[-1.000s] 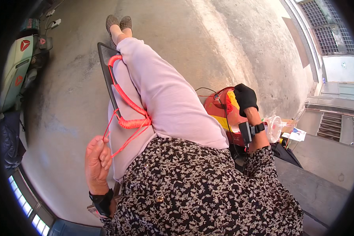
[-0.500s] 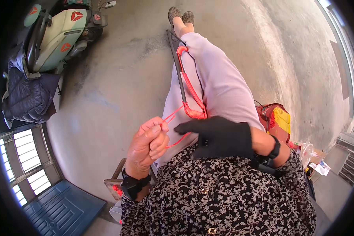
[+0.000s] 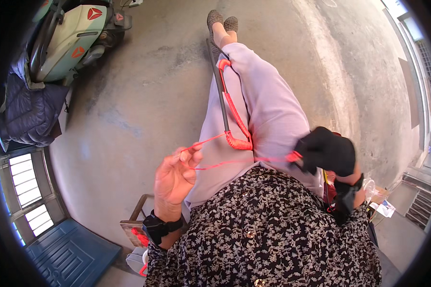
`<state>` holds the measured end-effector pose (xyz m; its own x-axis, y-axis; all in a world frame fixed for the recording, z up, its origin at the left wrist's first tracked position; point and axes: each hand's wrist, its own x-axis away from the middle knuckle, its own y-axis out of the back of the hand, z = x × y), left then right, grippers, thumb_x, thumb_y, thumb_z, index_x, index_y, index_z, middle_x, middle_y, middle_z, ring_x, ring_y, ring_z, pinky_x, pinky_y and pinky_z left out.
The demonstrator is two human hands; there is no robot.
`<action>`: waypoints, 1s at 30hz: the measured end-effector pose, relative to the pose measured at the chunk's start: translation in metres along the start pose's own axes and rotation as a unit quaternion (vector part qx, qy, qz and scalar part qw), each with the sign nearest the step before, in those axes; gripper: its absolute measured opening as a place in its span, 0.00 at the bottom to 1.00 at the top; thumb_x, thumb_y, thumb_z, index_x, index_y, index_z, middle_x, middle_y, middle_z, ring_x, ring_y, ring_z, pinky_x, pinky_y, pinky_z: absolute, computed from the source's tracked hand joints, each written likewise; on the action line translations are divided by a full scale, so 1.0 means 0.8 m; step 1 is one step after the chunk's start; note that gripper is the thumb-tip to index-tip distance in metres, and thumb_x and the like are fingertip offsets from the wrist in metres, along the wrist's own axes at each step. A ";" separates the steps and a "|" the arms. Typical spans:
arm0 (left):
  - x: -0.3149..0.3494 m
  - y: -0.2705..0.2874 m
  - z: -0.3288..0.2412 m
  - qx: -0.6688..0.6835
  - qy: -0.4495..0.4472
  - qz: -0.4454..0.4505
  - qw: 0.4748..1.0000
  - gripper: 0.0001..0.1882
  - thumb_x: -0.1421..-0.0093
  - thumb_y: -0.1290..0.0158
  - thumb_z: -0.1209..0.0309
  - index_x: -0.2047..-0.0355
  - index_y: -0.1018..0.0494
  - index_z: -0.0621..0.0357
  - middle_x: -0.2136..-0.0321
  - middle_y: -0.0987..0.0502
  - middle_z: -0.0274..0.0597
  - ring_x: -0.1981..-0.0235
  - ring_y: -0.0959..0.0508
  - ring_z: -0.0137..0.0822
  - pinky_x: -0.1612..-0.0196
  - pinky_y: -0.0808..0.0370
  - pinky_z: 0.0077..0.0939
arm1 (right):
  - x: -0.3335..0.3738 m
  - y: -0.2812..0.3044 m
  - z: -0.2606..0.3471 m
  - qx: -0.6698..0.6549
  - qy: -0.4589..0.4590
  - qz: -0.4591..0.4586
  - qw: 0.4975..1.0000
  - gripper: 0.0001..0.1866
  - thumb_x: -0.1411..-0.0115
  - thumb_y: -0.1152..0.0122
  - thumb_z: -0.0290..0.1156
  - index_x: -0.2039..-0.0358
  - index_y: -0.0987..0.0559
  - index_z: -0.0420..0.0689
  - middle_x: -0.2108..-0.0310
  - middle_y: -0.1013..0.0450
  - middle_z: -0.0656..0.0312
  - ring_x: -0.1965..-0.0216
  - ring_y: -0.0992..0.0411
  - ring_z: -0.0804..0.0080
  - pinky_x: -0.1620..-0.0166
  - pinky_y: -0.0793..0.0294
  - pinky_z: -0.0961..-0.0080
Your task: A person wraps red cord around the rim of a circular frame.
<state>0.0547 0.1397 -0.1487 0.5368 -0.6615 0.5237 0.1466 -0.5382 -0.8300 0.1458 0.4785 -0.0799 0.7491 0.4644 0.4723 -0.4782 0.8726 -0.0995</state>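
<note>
A dark, thin rod frame (image 3: 219, 91) lies along my legs, with red wrapping on its long side and a tightly wound red corner (image 3: 238, 142) nearest me. From that corner a red cord (image 3: 225, 164) runs left to my bare left hand (image 3: 176, 174), loops at its fingertips and crosses back to the right. Thumb and fingers of the left hand pinch the cord, the other fingers loosely curled. My right hand (image 3: 328, 150), in a black glove, is closed on the cord's far part, where a small red bunch shows at its fingers. Motion blurs this hand slightly.
A pale green scooter (image 3: 72, 43) stands at the far left, a dark quilted jacket (image 3: 31, 112) hanging on it. By my left elbow is a small wooden stool (image 3: 134, 232) with red material on it. Bags and papers (image 3: 383, 208) lie at my right side.
My right hand has moved away to the right, drawing the red cord across my lap. My left hand stays near its place, its fingers loosened from a tight fist into a pinch.
</note>
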 end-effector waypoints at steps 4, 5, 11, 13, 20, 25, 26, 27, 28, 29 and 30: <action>-0.002 0.011 0.004 0.067 0.037 0.058 0.995 0.07 0.36 0.55 0.70 0.67 0.31 0.61 0.67 0.30 0.40 0.76 0.30 0.27 0.79 0.32 0.17 | -0.074 -0.051 -0.041 0.126 0.017 -0.245 0.961 0.23 0.47 0.34 0.37 0.51 0.26 0.43 0.73 0.24 0.57 0.71 0.25 0.68 0.65 0.28 0.75; 0.000 0.012 0.005 0.011 0.027 0.039 0.999 0.07 0.36 0.55 0.70 0.67 0.31 0.62 0.74 0.33 0.36 0.81 0.35 0.24 0.82 0.36 0.16 | -0.084 -0.057 -0.031 0.218 -0.011 -0.239 0.946 0.26 0.47 0.34 0.39 0.49 0.27 0.45 0.72 0.25 0.56 0.71 0.25 0.66 0.64 0.27 0.74; 0.024 0.016 0.011 -0.286 -0.011 -0.090 0.954 0.07 0.35 0.54 0.72 0.66 0.30 0.63 0.87 0.41 0.26 0.88 0.45 0.18 0.85 0.47 0.13 | -0.126 -0.071 -0.051 0.337 0.086 -0.220 0.911 0.16 0.44 0.41 0.46 0.64 0.27 0.48 0.76 0.27 0.52 0.72 0.26 0.53 0.67 0.28 0.62; 0.034 0.021 0.017 -0.368 -0.017 -0.130 0.920 0.07 0.35 0.54 0.72 0.66 0.29 0.63 0.86 0.40 0.25 0.88 0.46 0.16 0.85 0.47 0.13 | -0.128 -0.074 -0.053 0.348 0.094 -0.232 0.904 0.15 0.42 0.43 0.47 0.66 0.28 0.48 0.77 0.28 0.52 0.73 0.26 0.50 0.69 0.29 0.59; 0.038 0.034 0.014 -0.278 0.089 0.021 0.956 0.10 0.34 0.54 0.68 0.63 0.29 0.64 0.83 0.32 0.29 0.88 0.41 0.17 0.85 0.45 0.13 | -0.129 -0.068 -0.056 0.334 0.118 -0.214 0.910 0.15 0.41 0.44 0.45 0.63 0.29 0.48 0.78 0.27 0.51 0.73 0.26 0.49 0.69 0.29 0.58; -0.030 -0.026 0.022 -0.302 -0.029 -0.097 0.948 0.16 0.32 0.57 0.61 0.63 0.29 0.63 0.75 0.27 0.34 0.85 0.36 0.22 0.87 0.42 0.15 | -0.127 -0.075 -0.046 0.382 0.053 -0.181 0.905 0.14 0.41 0.44 0.43 0.67 0.30 0.45 0.79 0.28 0.51 0.76 0.27 0.49 0.71 0.29 0.58; -0.043 -0.024 0.023 -0.306 -0.028 -0.102 0.946 0.16 0.33 0.56 0.60 0.61 0.29 0.62 0.73 0.27 0.34 0.84 0.35 0.22 0.87 0.41 0.15 | -0.128 -0.076 -0.047 0.379 0.055 -0.179 0.906 0.14 0.41 0.44 0.43 0.67 0.30 0.45 0.79 0.28 0.51 0.76 0.27 0.49 0.71 0.29 0.58; -0.050 -0.021 0.024 -0.309 -0.027 -0.107 0.945 0.17 0.33 0.56 0.59 0.60 0.28 0.62 0.71 0.27 0.34 0.83 0.34 0.21 0.87 0.41 0.15 | -0.131 -0.077 -0.048 0.380 0.066 -0.173 0.907 0.14 0.41 0.44 0.42 0.68 0.30 0.45 0.80 0.28 0.51 0.76 0.27 0.50 0.72 0.28 0.59; -0.054 -0.023 0.024 -0.312 -0.022 -0.110 0.944 0.17 0.33 0.56 0.59 0.60 0.28 0.62 0.71 0.27 0.34 0.83 0.34 0.21 0.87 0.41 0.15 | -0.132 -0.077 -0.049 0.378 0.073 -0.169 0.907 0.13 0.41 0.44 0.41 0.68 0.31 0.44 0.80 0.28 0.51 0.77 0.27 0.50 0.73 0.28 0.60; -0.057 -0.025 0.024 -0.298 -0.005 -0.106 0.949 0.17 0.33 0.54 0.60 0.57 0.28 0.62 0.73 0.27 0.33 0.83 0.35 0.19 0.87 0.41 0.13 | -0.133 -0.077 -0.050 0.372 0.072 -0.170 0.910 0.13 0.41 0.44 0.41 0.68 0.31 0.44 0.80 0.28 0.51 0.77 0.27 0.50 0.73 0.28 0.60; -0.058 -0.025 0.023 -0.284 0.012 -0.103 0.953 0.17 0.34 0.52 0.62 0.53 0.29 0.63 0.75 0.28 0.32 0.84 0.35 0.17 0.87 0.41 0.12 | -0.134 -0.078 -0.051 0.369 0.095 -0.172 0.909 0.13 0.41 0.44 0.40 0.68 0.31 0.44 0.81 0.28 0.51 0.77 0.27 0.50 0.73 0.28 0.60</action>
<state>0.0423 0.1910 -0.1602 0.5248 -0.5194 0.6744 -0.2296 -0.8493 -0.4754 0.1144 0.3802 -0.1597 0.9447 0.2620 0.1975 -0.3250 0.6650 0.6724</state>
